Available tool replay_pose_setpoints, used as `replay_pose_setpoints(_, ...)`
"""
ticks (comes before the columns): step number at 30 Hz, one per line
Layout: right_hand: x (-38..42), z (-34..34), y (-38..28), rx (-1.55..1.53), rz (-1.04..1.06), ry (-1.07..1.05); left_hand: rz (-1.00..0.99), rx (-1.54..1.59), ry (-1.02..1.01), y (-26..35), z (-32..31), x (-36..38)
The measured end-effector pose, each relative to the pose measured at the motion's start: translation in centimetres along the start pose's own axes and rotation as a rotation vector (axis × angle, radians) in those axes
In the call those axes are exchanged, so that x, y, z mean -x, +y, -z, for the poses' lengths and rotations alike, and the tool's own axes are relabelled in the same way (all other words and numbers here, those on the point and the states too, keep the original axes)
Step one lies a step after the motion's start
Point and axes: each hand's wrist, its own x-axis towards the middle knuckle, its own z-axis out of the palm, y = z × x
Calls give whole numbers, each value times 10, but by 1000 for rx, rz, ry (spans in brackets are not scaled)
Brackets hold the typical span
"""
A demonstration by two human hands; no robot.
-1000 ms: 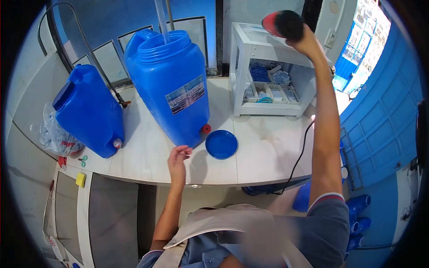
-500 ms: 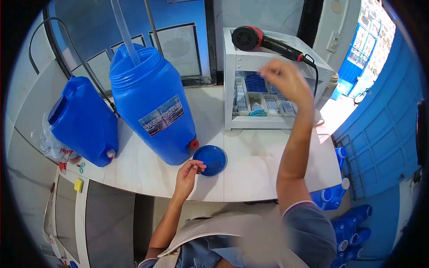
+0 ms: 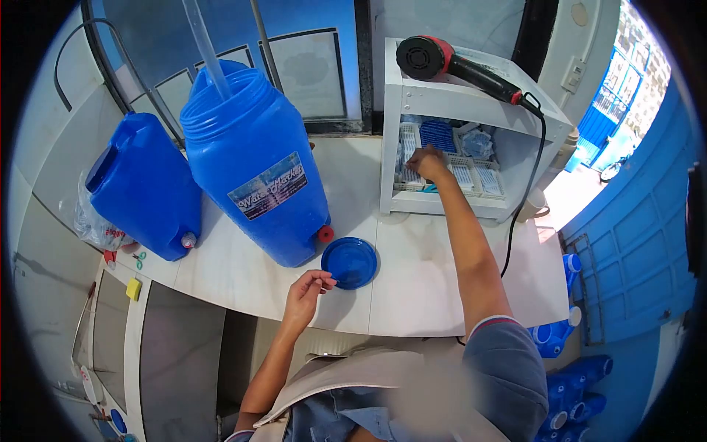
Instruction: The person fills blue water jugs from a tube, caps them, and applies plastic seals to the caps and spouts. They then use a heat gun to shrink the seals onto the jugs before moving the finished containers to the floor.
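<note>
My left hand (image 3: 303, 296) is beside a round blue lid (image 3: 349, 263) lying on the counter. Its fingers are curled together near the lid's rim, and whatever they hold, if anything, is too small to make out. My right hand (image 3: 429, 163) reaches into a white shelf box (image 3: 392, 147), over small white baskets (image 3: 465, 177) of packets; its fingertips are hidden. A big blue water jug (image 3: 261, 158) with a "Water Market" label stands behind the lid, uncapped. A clear tube (image 3: 205, 48) runs down into its mouth, and a red cap (image 3: 325, 234) closes its low spout.
A second blue jug (image 3: 151, 188) stands at left, with a plastic bag (image 3: 92, 221) behind it. On the shelf box lies a black and red heat gun (image 3: 471, 70), its cord (image 3: 524, 202) hanging over the counter. Blue containers (image 3: 578, 394) are stacked on the floor at right.
My right hand has dropped from in front of the shelf box down into its baskets. My left hand stays by the lid. The whole view has shifted slightly.
</note>
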Motion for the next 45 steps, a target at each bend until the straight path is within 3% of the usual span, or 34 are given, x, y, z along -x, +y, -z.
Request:
replay_pose_setpoints(4,-4,3,11,42,34,72,14,7,-4,-5,2,-1)
replay_pose_setpoints(7,-15,9,21,-158,-89,171,16,7,-21,-2,-1,-5)
replay_pose_setpoints(10,0,14,28,-768,-26,637,16,-4,-50,3,-5,-7)
replay_pose_setpoints(11,13,18,24,-768,-28,635,8,-21,-69,6,-6,-9)
replay_pose_setpoints(13,62,47,-1,-1268,-168,438,-42,-15,-77,2,-7,-19)
replay_pose_setpoints(15,122,64,-39,-1432,42,398,-94,-7,-85,9,-11,-30)
replay_pose_setpoints(20,239,50,-116,-1561,129,150,111,288,-100,67,-41,-45)
replay_pose_setpoints(23,283,48,-163,-1518,198,78,47,361,-197,80,-38,-35)
replay_pose_setpoints(27,304,58,-211,-1378,230,55,-122,367,-98,91,0,-7)
replay_pose_setpoints(29,301,65,-246,-1263,295,116,-91,383,-84,105,28,10)
replay_pose_setpoints(33,283,61,-329,-1190,536,80,-139,336,-21,116,105,34)
replay_pose_setpoints(35,273,47,-393,-1566,295,146,-322,321,103,119,150,42)
replay_pose_setpoints(40,229,40,-529,-1713,421,227,-514,204,291,141,267,56)
replay_pose_setpoints(45,201,45,-620,-1685,542,224,-466,181,331,167,359,61)
